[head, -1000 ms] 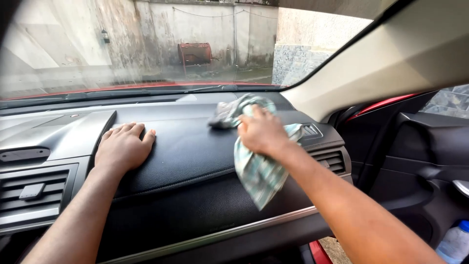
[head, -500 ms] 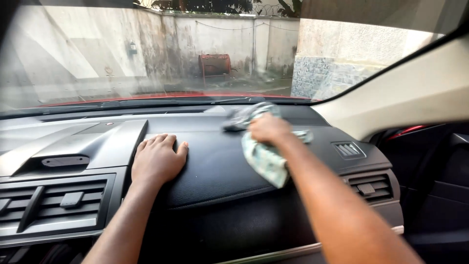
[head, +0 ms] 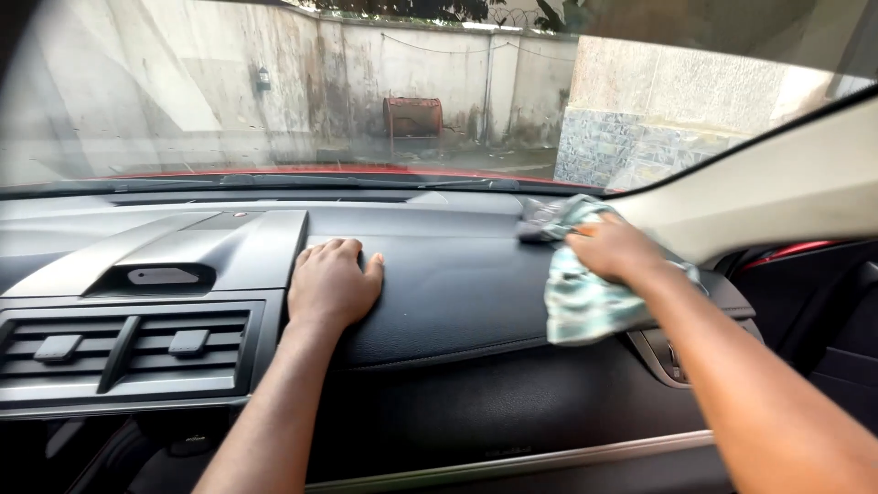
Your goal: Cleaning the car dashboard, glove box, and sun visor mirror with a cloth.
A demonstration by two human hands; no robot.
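Observation:
I am inside a car, facing the black dashboard. My left hand lies flat, palm down, on the dashboard top beside the grey centre console. My right hand presses a crumpled pale green checked cloth onto the right end of the dashboard, near the windscreen pillar. Part of the cloth hangs down over the dashboard's front edge and covers the side vent there.
Grey centre air vents sit at the left. The windscreen shows a stained concrete wall and a rusty red drum outside. A beige pillar slants at the right above the dark door panel.
My right hand has swept the cloth rightwards along the dashboard toward the pillar. My view has turned left, showing more of the centre vents. My left hand stays planted.

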